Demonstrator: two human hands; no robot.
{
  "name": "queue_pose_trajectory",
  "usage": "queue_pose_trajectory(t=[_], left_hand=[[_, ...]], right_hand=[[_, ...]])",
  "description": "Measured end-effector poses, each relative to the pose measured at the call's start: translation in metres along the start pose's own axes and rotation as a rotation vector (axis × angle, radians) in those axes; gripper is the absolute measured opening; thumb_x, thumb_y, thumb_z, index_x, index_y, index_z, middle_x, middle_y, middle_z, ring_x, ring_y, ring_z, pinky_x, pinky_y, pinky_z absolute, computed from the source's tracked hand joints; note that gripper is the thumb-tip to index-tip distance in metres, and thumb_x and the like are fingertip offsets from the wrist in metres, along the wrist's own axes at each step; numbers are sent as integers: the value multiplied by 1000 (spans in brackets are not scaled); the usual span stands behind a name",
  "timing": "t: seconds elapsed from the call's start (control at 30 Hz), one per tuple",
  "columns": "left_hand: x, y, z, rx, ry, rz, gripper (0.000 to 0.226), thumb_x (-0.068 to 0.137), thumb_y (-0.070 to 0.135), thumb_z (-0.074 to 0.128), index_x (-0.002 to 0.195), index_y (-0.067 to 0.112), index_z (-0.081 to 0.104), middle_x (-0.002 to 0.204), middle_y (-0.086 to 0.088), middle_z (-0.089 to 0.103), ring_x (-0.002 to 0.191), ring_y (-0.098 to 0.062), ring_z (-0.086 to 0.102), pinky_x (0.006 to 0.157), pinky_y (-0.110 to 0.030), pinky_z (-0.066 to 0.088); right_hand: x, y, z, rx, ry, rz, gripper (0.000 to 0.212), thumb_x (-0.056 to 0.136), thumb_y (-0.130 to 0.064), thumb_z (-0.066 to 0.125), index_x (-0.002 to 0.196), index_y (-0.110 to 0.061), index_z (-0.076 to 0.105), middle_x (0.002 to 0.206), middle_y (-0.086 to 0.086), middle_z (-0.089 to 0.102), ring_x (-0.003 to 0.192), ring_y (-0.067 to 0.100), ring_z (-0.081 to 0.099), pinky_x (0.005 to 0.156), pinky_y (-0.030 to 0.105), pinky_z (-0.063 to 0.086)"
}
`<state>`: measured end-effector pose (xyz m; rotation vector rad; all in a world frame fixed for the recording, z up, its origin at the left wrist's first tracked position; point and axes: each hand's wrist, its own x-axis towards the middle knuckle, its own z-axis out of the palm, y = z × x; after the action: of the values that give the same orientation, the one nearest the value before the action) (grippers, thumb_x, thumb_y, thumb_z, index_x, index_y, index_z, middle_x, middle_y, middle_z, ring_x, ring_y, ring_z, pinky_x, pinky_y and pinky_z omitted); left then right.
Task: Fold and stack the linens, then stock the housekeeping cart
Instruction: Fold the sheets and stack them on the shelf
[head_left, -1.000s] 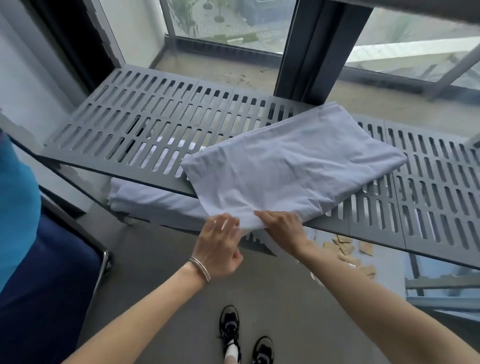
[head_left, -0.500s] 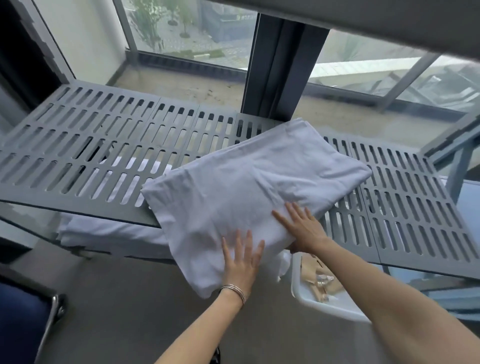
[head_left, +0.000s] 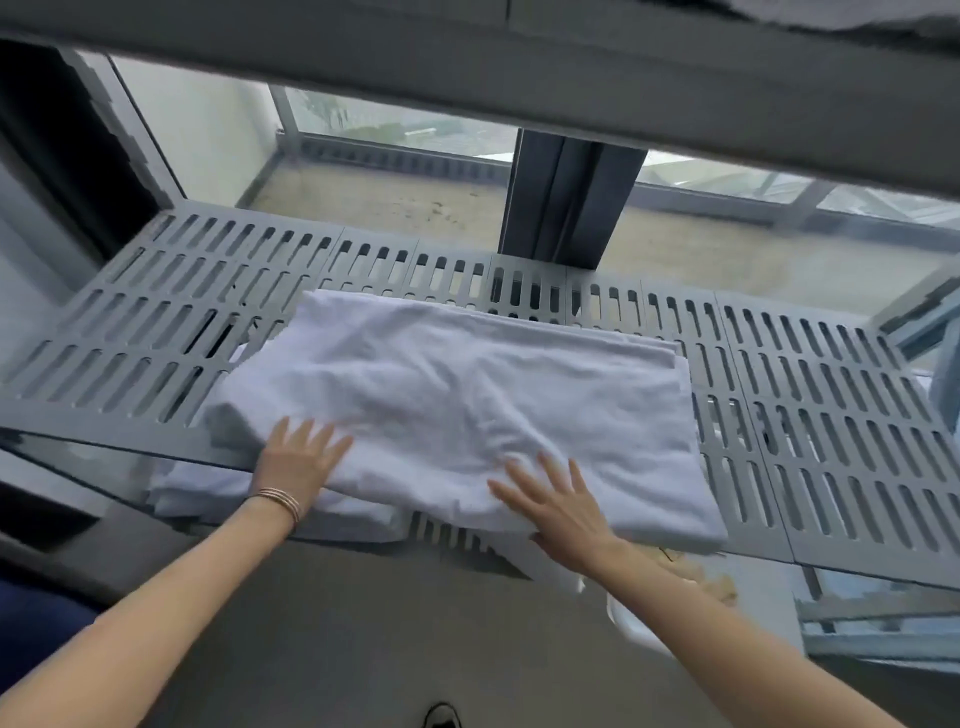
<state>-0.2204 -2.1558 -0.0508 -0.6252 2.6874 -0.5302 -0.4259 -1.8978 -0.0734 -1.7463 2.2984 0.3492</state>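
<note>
A folded white linen (head_left: 467, 400) lies flat on the grey slotted cart shelf (head_left: 831, 415), its near edge hanging slightly over the shelf's front. My left hand (head_left: 298, 460), with bracelets at the wrist, rests flat with spread fingers on the linen's near left corner. My right hand (head_left: 558, 501) presses flat on the near edge, toward the right. More white linen (head_left: 208, 488) sits on the lower shelf under the left hand.
An upper grey shelf (head_left: 467, 57) crosses the top of the view. Behind the cart stand a window and a dark window post (head_left: 563, 202). A white tray (head_left: 639, 629) with tan packets shows below at right. Grey floor and my shoe (head_left: 441, 717) lie beneath.
The linen has been pushed farther onto the shelf and squared up. Both hands went from pinching its near edge to lying flat on it, and have spread apart.
</note>
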Motion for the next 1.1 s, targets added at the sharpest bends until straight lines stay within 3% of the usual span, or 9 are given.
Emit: queue_pose_trajectory(t=[0.07, 0.13, 0.23, 0.4, 0.5, 0.6, 0.73, 0.97, 1.1], left_hand=[[1, -17, 5, -104, -317, -146, 58, 97, 14, 34, 149, 33, 14, 157, -7, 16, 142, -31, 19, 110, -56, 19], [6, -5, -2, -319, -498, -150, 68, 96, 31, 41, 149, 37, -3, 159, -1, -9, 145, -33, -4, 112, -60, 9], [12, 47, -21, -484, -322, 78, 58, 95, 55, 28, 145, 50, -1, 156, 12, -19, 143, -29, -19, 108, -66, -2], [16, 118, -16, -473, -315, 149, 80, 57, 85, -14, 133, 62, -19, 148, 12, -37, 125, -36, -45, 84, -76, -24], [23, 118, -20, -464, -395, 85, 61, 83, 77, 6, 135, 59, -19, 149, 10, -36, 129, -39, -42, 88, -78, -17], [23, 122, -37, -509, -383, 60, 61, 86, 72, 5, 141, 53, -13, 149, 7, -36, 134, -39, -36, 92, -78, -13], [10, 173, -43, -505, -143, 191, 74, 77, 66, -12, 145, 38, -19, 150, 6, -35, 124, -25, -51, 101, -68, -19], [18, 208, -46, -402, -153, 168, 92, 87, 65, 39, 147, 25, -18, 149, -9, -35, 136, -39, -32, 99, -71, -15], [15, 239, -58, -409, -138, 157, 108, 84, 65, 45, 144, 8, -24, 152, -17, -28, 136, -39, -32, 96, -73, -17]], right_hand=[[-2, 3, 6, 44, -61, 81, 100, 81, -27, 67, 146, -43, -6, 159, 1, -4, 144, 40, 0, 109, 63, 12], [-10, 8, 10, 55, -61, 115, 100, 85, -24, 61, 144, -44, -17, 158, 1, -15, 143, 39, -11, 111, 62, 5], [-23, 20, 12, -6, -138, 128, 112, 86, -13, 56, 129, -44, -43, 157, 5, -20, 139, 37, -25, 112, 62, 1], [-17, 35, 10, 30, -385, 162, 113, 83, -26, 65, 138, -41, -33, 144, -1, -43, 135, 34, -35, 100, 75, -5], [5, 61, -10, 310, -581, 92, 104, 80, -47, 66, 143, -48, -17, 142, -12, -43, 131, 23, -40, 99, 76, -8], [2, 84, -23, 362, -472, 186, 83, 84, -64, 51, 147, -45, 0, 153, -11, -29, 140, 26, -30, 107, 71, -2], [-26, 87, 6, 144, -420, 337, 67, 94, -61, 18, 143, -39, -23, 147, -6, -40, 140, 28, -30, 106, 70, -5], [-24, 86, 21, 218, -345, 374, 67, 94, -62, 14, 145, -36, -21, 149, -5, -37, 141, 29, -27, 106, 69, -5], [-55, 57, 46, 169, -168, 321, 97, 75, -79, -12, 150, -19, -7, 156, 6, -20, 141, 27, -25, 109, 62, 4]])
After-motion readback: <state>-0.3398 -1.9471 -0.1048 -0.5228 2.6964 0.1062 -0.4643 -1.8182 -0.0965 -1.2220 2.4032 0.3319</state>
